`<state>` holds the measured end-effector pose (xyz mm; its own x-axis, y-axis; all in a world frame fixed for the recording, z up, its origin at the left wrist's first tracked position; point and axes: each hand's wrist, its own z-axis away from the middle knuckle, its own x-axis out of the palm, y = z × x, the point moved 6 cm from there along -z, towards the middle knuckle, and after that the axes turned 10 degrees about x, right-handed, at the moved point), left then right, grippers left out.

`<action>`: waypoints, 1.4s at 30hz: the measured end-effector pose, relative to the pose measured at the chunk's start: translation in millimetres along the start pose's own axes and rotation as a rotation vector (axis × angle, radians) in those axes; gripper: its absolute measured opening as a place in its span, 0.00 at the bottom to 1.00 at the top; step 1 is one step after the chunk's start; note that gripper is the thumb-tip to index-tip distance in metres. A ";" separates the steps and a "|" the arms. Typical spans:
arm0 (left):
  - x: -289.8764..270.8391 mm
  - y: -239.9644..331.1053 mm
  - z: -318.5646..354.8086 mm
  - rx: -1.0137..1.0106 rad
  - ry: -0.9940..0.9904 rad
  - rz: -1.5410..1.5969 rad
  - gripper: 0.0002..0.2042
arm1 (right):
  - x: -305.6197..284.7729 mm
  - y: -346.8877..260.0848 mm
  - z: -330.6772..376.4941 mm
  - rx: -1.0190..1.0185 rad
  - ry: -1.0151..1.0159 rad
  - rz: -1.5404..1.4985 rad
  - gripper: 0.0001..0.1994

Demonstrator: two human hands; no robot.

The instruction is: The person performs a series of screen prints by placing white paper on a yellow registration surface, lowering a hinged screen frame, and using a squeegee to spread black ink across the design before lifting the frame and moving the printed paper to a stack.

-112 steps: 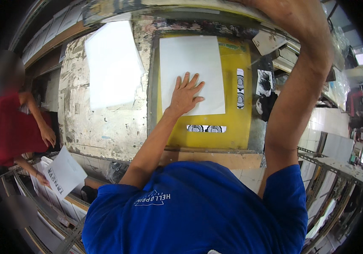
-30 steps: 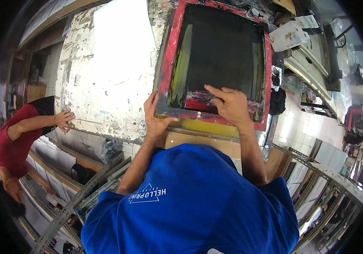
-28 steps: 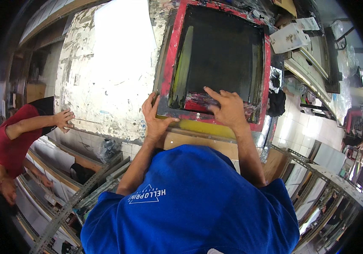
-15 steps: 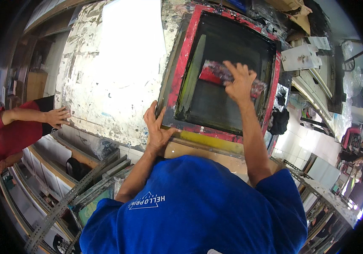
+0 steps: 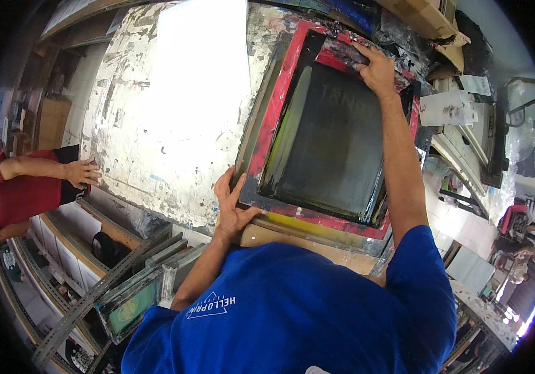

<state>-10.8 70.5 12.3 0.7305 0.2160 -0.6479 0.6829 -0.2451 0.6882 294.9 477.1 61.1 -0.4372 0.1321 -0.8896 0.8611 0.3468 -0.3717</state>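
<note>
A printing screen with a red, ink-stained frame and dark mesh lies on the worktable. Toward its far side, my right hand is closed on a squeegee with a red and dark smeared handle. The squeegee rests on the mesh near the far frame bar; its right part is hidden by my hand. My left hand lies against the near left corner of the screen, fingers spread along the left side and thumb along the near edge. Faint lettering shows in the mesh.
A white sheet lies on the paint-spattered table left of the screen. Another person's hand rests at the table's left edge. Cardboard and plastic lie beyond the screen. Below left is a metal shelf rail.
My right hand has moved away from me with the squeegee, from mid-mesh to the far end. The screen sits slightly lower in view. My left hand stays at the corner.
</note>
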 end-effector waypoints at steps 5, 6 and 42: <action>3.1 -3.5 2.5 -0.028 -0.056 0.046 0.52 | -1.9 -16.5 15.3 -0.069 0.083 0.108 0.29; 4.1 -4.3 4.9 -0.066 -0.062 0.065 0.52 | -2.8 -24.2 25.0 -0.039 0.048 0.117 0.29; 97.4 -13.0 -305.2 0.106 0.205 0.180 0.23 | -331.1 -227.8 91.3 -0.310 0.231 -0.243 0.30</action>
<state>54.6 383.2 40.0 0.8338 0.3441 -0.4317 0.5453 -0.3918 0.7410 267.2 269.6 416.1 -0.6938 0.2036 -0.6908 0.6231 0.6506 -0.4341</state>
